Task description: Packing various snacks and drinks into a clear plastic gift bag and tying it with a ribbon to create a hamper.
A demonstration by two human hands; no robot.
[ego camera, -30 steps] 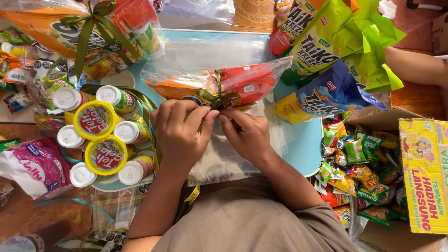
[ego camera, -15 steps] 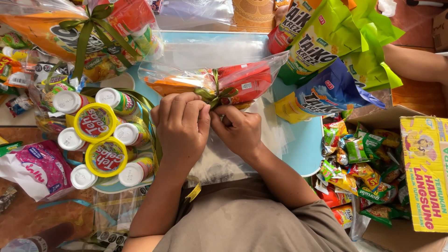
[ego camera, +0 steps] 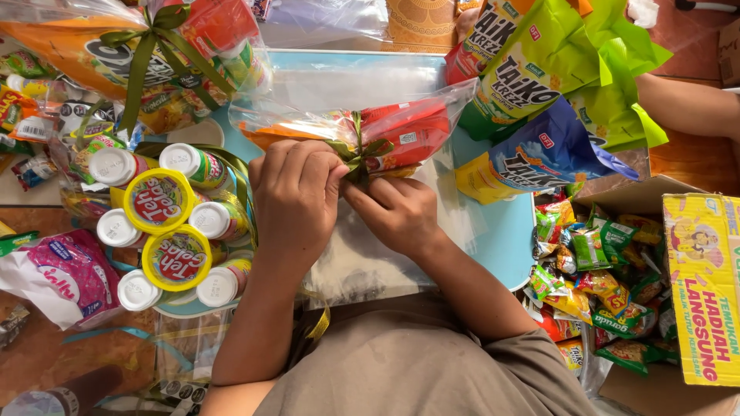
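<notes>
Both hands are meeting over the middle of the light blue worktop. The left hand and right hand are pinching their fingers together on the olive ribbon knotted round a clear snack bundle. A cluster of white-capped bottles is sitting by the worktop's left edge.

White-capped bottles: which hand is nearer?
Left. The left hand is just right of the white-capped bottles; the right hand is farther right, past the green ribbon.
</notes>
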